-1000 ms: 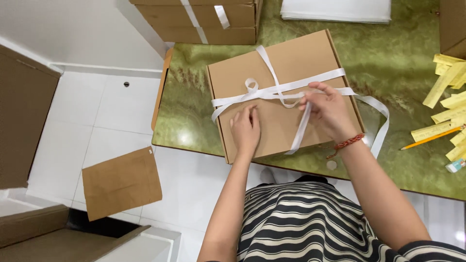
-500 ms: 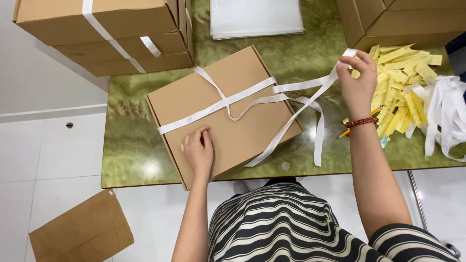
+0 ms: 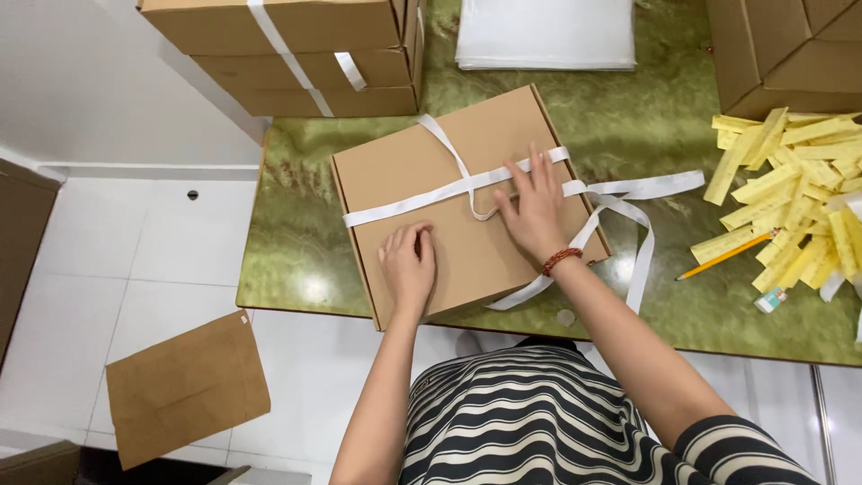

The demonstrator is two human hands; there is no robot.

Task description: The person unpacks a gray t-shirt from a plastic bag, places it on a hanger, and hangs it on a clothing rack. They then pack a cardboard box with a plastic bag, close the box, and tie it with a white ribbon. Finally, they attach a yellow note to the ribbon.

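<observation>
A flat brown cardboard box [image 3: 422, 224] lies on the green marbled table [image 3: 646, 126], with a white ribbon [image 3: 409, 205] wrapped across its lid. My left hand [image 3: 409, 262] rests on the lid near the front edge, fingers curled, holding nothing. My right hand [image 3: 534, 207], with a red bead bracelet at the wrist, lies flat with spread fingers on the ribbon where the strands cross. Loose ribbon ends [image 3: 642, 193] trail off the box's right side onto the table.
Stacked brown boxes tied with white ribbon [image 3: 287, 45] stand at the back left, more brown boxes [image 3: 781, 54] at the back right. A white sheet stack [image 3: 543, 36] lies behind. Yellow paper strips [image 3: 790, 189], a pencil [image 3: 723, 256] and an eraser [image 3: 770, 299] lie right. A brown cardboard piece [image 3: 184, 388] lies on the white floor.
My right hand let go of the ribbon it pulled out to the right and came back onto the box lid, pressing on the ribbon. The left hand stayed on the lid.
</observation>
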